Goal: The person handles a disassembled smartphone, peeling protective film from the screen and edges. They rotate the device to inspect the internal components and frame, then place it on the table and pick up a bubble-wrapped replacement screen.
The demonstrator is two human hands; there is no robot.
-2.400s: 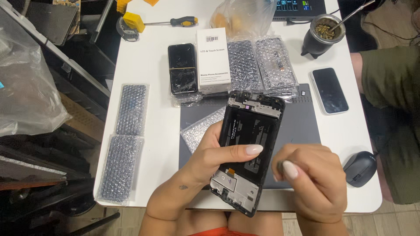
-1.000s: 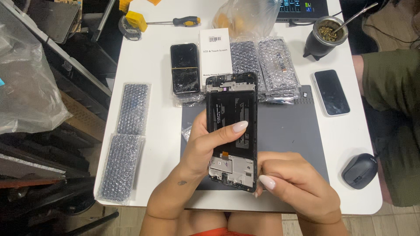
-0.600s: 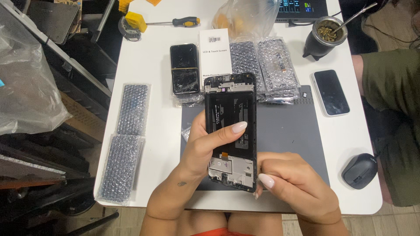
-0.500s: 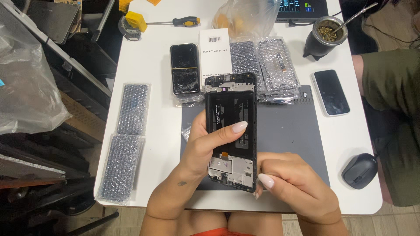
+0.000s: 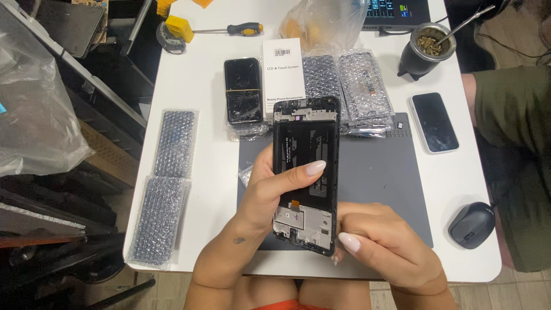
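Note:
My left hand (image 5: 275, 192) grips an opened black phone frame (image 5: 305, 149), inner side up, thumb across its middle. It is held upright above a grey work mat (image 5: 379, 178). My right hand (image 5: 381, 247) is curled at the frame's lower right corner, fingers closed, touching its edge; whether it holds a small tool or part is hidden. A cracked black phone (image 5: 243, 90) and a white box (image 5: 283, 70) lie on the table behind the frame.
Bubble-wrapped packs lie at the left (image 5: 175, 143), (image 5: 158, 221) and behind the frame (image 5: 364, 86). A screwdriver (image 5: 235, 28), a dark cup with a straw (image 5: 425, 51), a phone in a white case (image 5: 434, 122) and a mouse (image 5: 472, 224) are around. Another person's arm (image 5: 511, 115) is at the right.
The phone frame went from tilted to upright and shifted slightly left. My right hand moved from the frame's right side to its lower right corner. In the last second almost nothing moved.

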